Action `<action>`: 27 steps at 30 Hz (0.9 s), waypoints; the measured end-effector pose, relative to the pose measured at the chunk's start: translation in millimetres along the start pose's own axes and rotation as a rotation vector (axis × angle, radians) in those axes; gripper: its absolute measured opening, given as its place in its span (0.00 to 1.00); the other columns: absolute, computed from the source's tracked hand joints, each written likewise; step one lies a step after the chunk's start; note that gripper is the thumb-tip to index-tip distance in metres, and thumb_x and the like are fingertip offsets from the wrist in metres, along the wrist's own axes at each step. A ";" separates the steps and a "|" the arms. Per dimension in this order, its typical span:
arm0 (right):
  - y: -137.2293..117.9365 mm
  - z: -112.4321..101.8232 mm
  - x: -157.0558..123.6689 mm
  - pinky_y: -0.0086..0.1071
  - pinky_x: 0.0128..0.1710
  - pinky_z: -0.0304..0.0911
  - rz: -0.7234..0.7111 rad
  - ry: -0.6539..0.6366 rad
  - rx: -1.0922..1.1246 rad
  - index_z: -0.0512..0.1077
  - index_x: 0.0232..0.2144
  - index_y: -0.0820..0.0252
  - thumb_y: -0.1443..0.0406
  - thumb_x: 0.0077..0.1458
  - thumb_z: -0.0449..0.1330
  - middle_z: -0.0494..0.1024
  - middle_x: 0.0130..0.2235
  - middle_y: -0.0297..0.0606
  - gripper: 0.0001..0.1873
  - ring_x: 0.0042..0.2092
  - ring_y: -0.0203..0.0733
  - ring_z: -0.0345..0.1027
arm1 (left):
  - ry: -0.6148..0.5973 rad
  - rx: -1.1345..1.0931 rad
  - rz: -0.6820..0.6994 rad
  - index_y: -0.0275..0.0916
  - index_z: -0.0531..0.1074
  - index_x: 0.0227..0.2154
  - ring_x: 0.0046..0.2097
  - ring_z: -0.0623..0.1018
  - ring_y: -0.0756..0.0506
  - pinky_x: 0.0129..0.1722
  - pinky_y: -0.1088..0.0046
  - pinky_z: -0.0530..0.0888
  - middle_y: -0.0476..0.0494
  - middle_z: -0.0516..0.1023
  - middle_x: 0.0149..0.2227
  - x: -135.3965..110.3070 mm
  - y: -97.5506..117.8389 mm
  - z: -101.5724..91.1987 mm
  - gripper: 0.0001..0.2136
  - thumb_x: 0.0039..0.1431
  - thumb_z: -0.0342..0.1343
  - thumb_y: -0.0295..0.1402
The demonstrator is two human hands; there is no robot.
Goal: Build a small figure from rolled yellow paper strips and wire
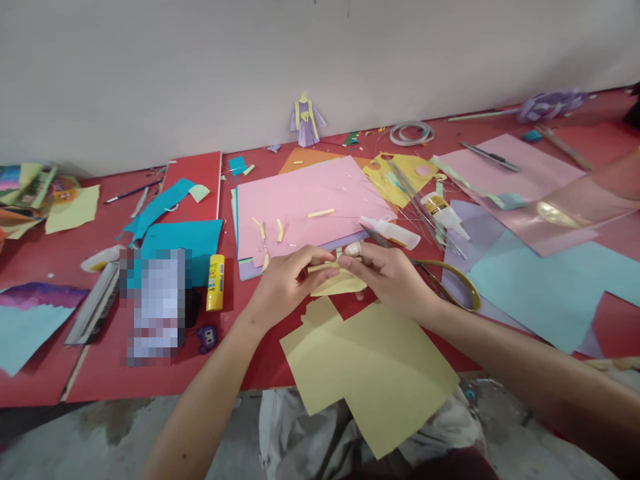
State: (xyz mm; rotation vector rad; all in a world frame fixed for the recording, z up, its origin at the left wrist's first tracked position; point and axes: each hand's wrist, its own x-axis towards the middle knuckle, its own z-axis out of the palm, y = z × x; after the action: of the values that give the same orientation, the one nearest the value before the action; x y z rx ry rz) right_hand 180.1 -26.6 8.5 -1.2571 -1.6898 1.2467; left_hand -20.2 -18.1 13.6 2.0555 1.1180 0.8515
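My left hand [293, 275] and my right hand [393, 275] meet over the front of the red table. Their fingers pinch a small piece of pale yellow paper [333, 285] between them. A white wrap [353, 249] covers one fingertip of my right hand. Below, a larger pale yellow sheet [373, 367] with stepped edges hangs over the table's edge onto my lap. Scissors [470, 293] with yellow handles lie beside my right hand, partly hidden by it. Just beyond my hands, rolled yellow paper strips [321, 213] rest on a pink sheet [295, 193].
Left of my hands stand a yellow glue stick [215, 283] and a blurred-out object [157, 307]. White glue bottles [400, 235] and thin wires [413, 193] lie to the right. A paper dress figure [307, 122] leans on the wall. A co-worker's blurred arm [595, 183] reaches in at right.
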 end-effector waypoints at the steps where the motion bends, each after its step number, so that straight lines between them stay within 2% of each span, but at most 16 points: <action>1: -0.3 -0.1 0.0 0.23 0.17 0.56 0.003 -0.003 -0.010 0.68 0.27 0.58 0.51 0.60 0.56 0.59 0.24 0.29 0.19 0.22 0.31 0.60 | 0.003 -0.001 0.003 0.42 0.74 0.39 0.38 0.81 0.49 0.32 0.80 0.74 0.48 0.82 0.37 0.0 0.0 0.3 0.08 0.62 0.57 0.39; 6: -1.6 0.5 -0.3 0.25 0.24 0.63 -0.086 0.011 -0.063 0.71 0.30 0.58 0.53 0.61 0.55 0.68 0.29 0.33 0.16 0.29 0.35 0.63 | -0.014 0.046 -0.001 0.42 0.74 0.38 0.37 0.81 0.49 0.32 0.80 0.73 0.49 0.82 0.35 0.8 0.7 -0.8 0.08 0.64 0.54 0.39; 11: -1.0 -0.2 -2.5 0.25 0.19 0.60 0.014 -0.038 -0.013 0.70 0.30 0.58 0.52 0.62 0.53 0.61 0.24 0.29 0.18 0.21 0.30 0.59 | -0.036 0.024 -0.023 0.42 0.75 0.37 0.35 0.80 0.51 0.32 0.80 0.71 0.51 0.81 0.34 1.1 1.7 -2.0 0.08 0.64 0.54 0.39; 13: -0.9 -0.6 -2.6 0.25 0.18 0.60 0.016 -0.039 -0.008 0.70 0.30 0.58 0.52 0.63 0.53 0.62 0.23 0.28 0.18 0.19 0.29 0.59 | -0.031 -0.013 -0.031 0.42 0.75 0.37 0.36 0.80 0.51 0.32 0.81 0.71 0.51 0.81 0.34 1.0 1.5 -1.9 0.08 0.64 0.55 0.39; 17: -0.6 -0.3 -0.3 0.27 0.25 0.65 -0.102 0.016 -0.069 0.72 0.32 0.58 0.54 0.60 0.57 0.73 0.30 0.34 0.15 0.28 0.35 0.68 | -0.010 -0.028 -0.040 0.42 0.76 0.36 0.33 0.79 0.51 0.31 0.81 0.71 0.51 0.81 0.31 1.2 0.9 -2.4 0.09 0.64 0.55 0.39; 20: 0.3 0.5 0.5 0.29 0.30 0.69 -0.135 0.039 -0.083 0.74 0.36 0.57 0.54 0.59 0.60 0.77 0.34 0.36 0.13 0.33 0.38 0.71 | 0.004 -0.013 -0.051 0.42 0.76 0.36 0.32 0.78 0.51 0.30 0.80 0.71 0.50 0.80 0.31 1.3 0.9 -3.4 0.09 0.64 0.54 0.40; 27: 2.9 1.3 -2.6 0.27 0.24 0.67 -0.058 0.009 -0.001 0.73 0.34 0.59 0.54 0.60 0.58 0.74 0.30 0.34 0.14 0.27 0.35 0.70 | -0.020 -0.070 -0.043 0.42 0.75 0.38 0.37 0.81 0.50 0.33 0.80 0.75 0.48 0.82 0.35 -0.2 -1.3 -3.2 0.08 0.63 0.56 0.39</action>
State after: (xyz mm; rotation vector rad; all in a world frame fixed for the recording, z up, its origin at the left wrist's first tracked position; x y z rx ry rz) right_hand 180.6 -29.2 5.4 -1.2039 -1.7084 1.2051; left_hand -23.4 -16.9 14.4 1.9716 1.1018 0.8354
